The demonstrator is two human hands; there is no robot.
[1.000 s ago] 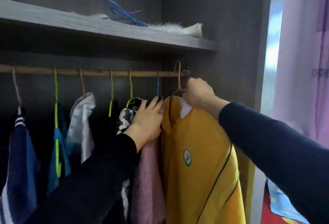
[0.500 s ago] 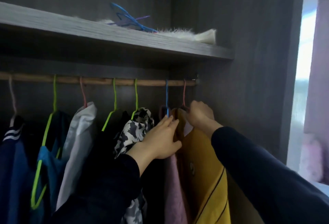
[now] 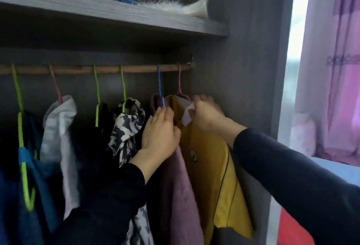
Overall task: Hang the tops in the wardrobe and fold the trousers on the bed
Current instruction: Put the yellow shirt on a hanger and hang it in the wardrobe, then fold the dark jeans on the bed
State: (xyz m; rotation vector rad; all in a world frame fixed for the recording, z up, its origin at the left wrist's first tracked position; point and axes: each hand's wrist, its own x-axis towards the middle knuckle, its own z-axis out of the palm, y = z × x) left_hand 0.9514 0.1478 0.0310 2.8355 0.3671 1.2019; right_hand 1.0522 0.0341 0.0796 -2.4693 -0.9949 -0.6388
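Hanging at rail's (image 3: 136, 68) R end: yellow top (image 3: 204, 168) | R hand (image 3: 206, 114) grips its collar | L hand (image 3: 159, 131) flat on pink top (image 3: 181, 196)

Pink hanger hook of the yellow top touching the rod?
Touching. Head view: the pink hanger hook curves over the top of the rod near its right end, no gap showing, with the yellow top hanging below it.

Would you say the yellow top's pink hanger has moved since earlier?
Yes, downward: the pink hanger poked above the wooden rail and now hangs on it.
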